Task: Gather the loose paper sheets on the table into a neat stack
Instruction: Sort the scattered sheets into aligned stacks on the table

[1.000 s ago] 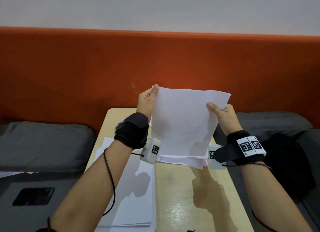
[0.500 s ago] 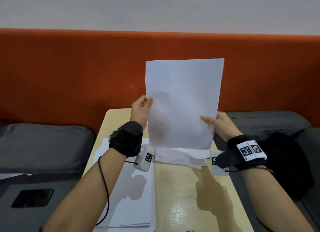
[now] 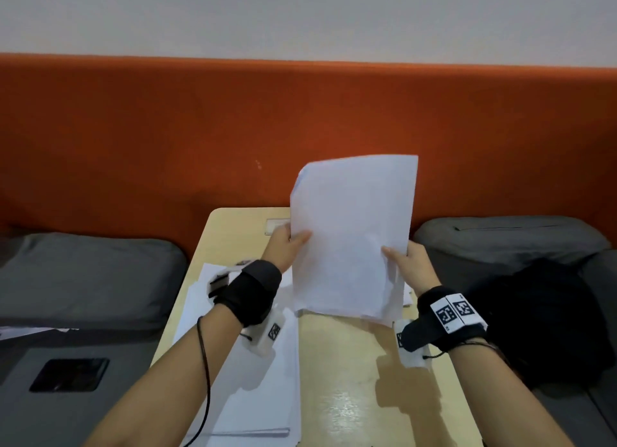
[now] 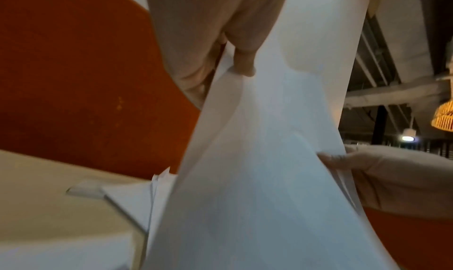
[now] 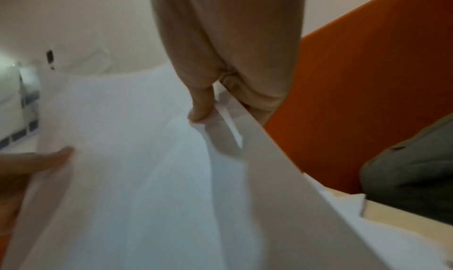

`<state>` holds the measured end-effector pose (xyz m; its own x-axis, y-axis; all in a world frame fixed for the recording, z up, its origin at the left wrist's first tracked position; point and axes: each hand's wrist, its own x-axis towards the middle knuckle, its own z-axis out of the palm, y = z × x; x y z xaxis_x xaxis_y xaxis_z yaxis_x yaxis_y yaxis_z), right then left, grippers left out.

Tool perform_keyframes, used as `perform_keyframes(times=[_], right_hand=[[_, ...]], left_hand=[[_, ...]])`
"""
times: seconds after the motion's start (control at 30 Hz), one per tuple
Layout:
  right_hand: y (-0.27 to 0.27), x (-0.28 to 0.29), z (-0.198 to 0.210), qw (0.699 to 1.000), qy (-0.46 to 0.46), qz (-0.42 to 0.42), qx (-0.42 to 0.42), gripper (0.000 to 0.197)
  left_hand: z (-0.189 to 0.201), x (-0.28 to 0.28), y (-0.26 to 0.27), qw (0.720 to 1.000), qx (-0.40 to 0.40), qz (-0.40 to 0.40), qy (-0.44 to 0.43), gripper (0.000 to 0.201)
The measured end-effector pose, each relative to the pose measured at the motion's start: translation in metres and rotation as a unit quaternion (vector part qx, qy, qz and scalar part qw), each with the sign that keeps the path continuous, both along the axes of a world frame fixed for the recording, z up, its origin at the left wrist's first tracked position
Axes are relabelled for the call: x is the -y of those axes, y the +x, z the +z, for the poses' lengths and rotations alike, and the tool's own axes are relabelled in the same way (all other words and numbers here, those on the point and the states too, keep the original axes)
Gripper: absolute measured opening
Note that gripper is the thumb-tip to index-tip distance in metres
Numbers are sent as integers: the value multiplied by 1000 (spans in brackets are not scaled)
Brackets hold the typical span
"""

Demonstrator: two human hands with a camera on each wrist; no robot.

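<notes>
We note a pale wooden table (image 3: 350, 396) set against an orange padded backrest (image 3: 167, 139), grey cushions (image 3: 83, 276) on either side. The left hand (image 3: 283, 246) pinches the left edge of a bundle of white sheets (image 3: 350, 239), thumb on the near face, fingers behind. The right hand (image 3: 412, 263) pinches the right edge likewise; in the right wrist view its thumb (image 5: 201, 107) presses the paper. We find the bundle upright, its lower edge at the table, the bottom edges of the sheets uneven. More paper (image 3: 260, 380) lies flat on the table under the left wrist, edges not aligned. A black bag (image 3: 541, 320) sits on the right cushion.
</notes>
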<state>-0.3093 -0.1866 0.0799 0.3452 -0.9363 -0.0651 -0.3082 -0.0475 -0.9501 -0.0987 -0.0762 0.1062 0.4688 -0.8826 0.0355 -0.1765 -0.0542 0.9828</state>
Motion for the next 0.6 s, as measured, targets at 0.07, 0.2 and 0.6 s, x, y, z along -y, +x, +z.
perform_keyframes(times=[0.07, 0.2, 0.6], right_hand=[[10, -2, 6, 1000, -1, 31, 3, 30], [28, -18, -7, 993, -10, 105, -45, 31], [17, -15, -80, 890, 32, -18, -455, 63]], left_hand=[[21, 2, 5, 999, -3, 38, -28, 27], [26, -5, 17, 996, -2, 85, -5, 34], [-109, -72, 59, 936, 50, 94, 336, 37]])
